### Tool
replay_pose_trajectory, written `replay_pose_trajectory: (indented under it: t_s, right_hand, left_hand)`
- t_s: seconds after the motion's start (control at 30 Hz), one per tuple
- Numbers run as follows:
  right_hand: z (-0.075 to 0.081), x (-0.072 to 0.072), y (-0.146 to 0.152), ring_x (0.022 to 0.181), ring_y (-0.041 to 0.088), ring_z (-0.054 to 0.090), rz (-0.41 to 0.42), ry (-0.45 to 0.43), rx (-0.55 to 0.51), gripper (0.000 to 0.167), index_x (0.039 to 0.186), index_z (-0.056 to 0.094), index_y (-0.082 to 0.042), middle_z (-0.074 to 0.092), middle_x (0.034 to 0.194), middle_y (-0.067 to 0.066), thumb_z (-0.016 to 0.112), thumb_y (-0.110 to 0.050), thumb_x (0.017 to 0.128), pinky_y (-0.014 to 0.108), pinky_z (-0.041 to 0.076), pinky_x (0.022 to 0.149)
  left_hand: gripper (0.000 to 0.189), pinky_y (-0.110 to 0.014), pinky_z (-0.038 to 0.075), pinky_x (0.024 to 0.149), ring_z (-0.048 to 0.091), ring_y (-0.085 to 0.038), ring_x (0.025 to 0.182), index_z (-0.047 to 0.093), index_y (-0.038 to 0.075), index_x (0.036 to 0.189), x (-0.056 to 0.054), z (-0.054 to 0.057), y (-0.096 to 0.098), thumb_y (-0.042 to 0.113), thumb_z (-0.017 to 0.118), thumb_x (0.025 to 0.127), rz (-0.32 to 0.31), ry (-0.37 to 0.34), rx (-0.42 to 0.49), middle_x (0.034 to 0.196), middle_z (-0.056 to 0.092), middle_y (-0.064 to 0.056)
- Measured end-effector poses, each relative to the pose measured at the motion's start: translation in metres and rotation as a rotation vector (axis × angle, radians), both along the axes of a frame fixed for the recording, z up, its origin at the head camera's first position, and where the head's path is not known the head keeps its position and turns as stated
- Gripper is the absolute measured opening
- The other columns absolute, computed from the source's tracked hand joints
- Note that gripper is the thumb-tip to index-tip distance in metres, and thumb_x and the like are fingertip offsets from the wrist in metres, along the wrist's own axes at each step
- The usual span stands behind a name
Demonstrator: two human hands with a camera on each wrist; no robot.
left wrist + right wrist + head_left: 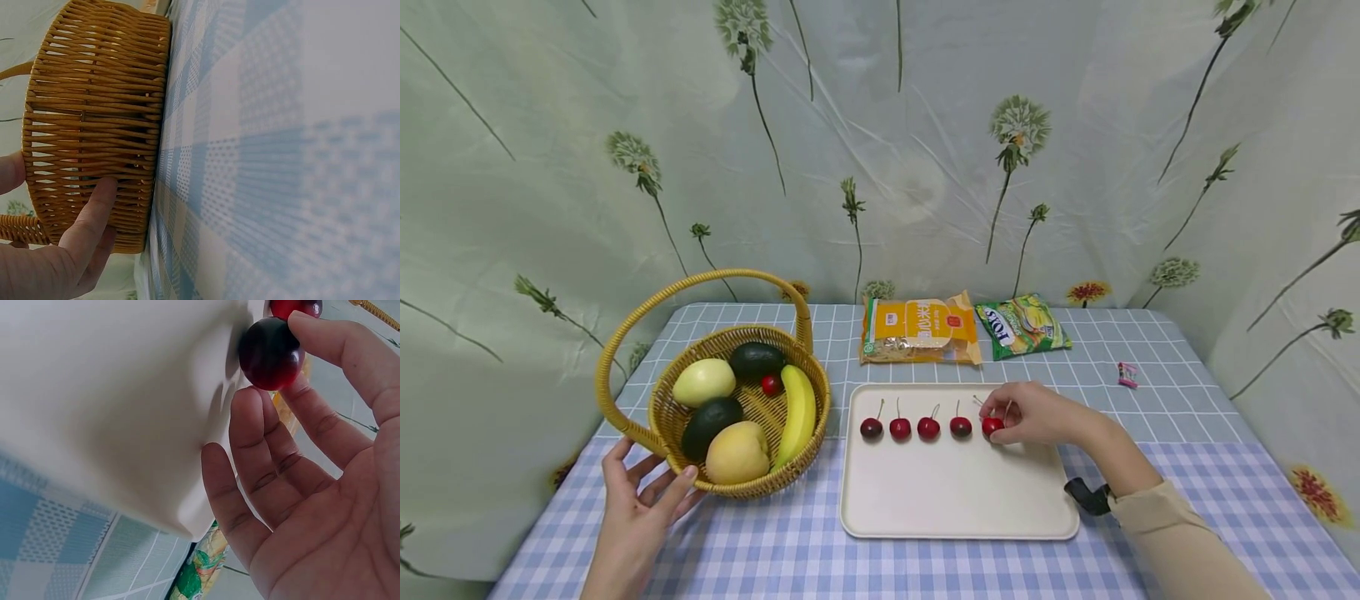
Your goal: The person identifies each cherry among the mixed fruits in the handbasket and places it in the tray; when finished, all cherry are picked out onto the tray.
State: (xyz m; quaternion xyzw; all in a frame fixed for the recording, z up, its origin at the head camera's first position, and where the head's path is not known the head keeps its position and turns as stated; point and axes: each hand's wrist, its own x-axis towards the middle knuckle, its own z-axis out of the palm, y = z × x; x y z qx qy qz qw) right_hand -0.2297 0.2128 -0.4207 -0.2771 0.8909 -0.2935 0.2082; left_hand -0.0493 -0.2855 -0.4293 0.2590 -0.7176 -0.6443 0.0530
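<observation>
My left hand (643,500) holds the near left side of a wicker basket (808,354), thumb at the rim and fingers against the woven wall. In the left wrist view, an extended finger (94,212) lies along that wall. The basket contains a banana (797,417), a yellow peach-like fruit (737,452), a pale green fruit (703,383), two dark green avocado-like fruits and one cherry (771,385). Over the beige tray (955,500), my right hand (1037,412) pinches a dark red cherry (272,353) between thumb and fingers, at the right end of a row of stemmed cherries (928,428).
Behind the tray lie an orange food packet (921,329) and a green snack bag (1022,325). A small pink wrapped candy (1127,375) is at the right. The basket's tall handle (700,279) arches above it. A checked cloth (775,550) covers the table.
</observation>
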Motion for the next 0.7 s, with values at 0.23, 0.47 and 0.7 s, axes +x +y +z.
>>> replay_pose_trajectory:
  t_s: [0.23, 0.47, 0.7]
  right_hand:
    - [0.001, -0.001, 0.000, 0.083, 0.016, 0.056, -0.033, -0.027, 0.019, 0.029, 0.114, 0.075, -0.013, 0.066, 0.093, -0.001, 0.088, -0.021, 0.089, 0.022, 0.049, 0.067]
    - [0.005, -0.001, 0.001, 0.083, 0.017, 0.057, -0.033, -0.029, 0.014, 0.027, 0.114, 0.074, -0.014, 0.065, 0.089, -0.002, 0.086, -0.024, 0.091, 0.023, 0.049, 0.068]
    - [0.013, -0.005, -0.001, 0.085, 0.018, 0.056, -0.019, -0.013, -0.003, 0.026, 0.116, 0.074, -0.011, 0.064, 0.091, -0.001, 0.082, -0.024, 0.094, 0.024, 0.048, 0.071]
  left_hand:
    - [0.104, -0.024, 0.065, 0.086, 0.043, -0.025, 0.139, -0.006, 0.039, 0.164, 0.000, -0.001, -0.002, 0.019, 0.076, 0.103, -0.003, 0.002, 0.004, 0.166, 0.016, -0.012]
    - [0.105, -0.025, 0.065, 0.086, 0.041, -0.027, 0.142, -0.007, 0.038, 0.164, 0.001, 0.000, -0.001, 0.019, 0.075, 0.103, 0.003, -0.008, 0.005, 0.166, 0.015, -0.011]
    - [0.103, -0.024, 0.066, 0.084, 0.035, -0.035, 0.149, -0.010, 0.037, 0.164, 0.000, 0.002, 0.001, 0.018, 0.072, 0.105, -0.008, -0.008, 0.008, 0.173, 0.010, -0.019]
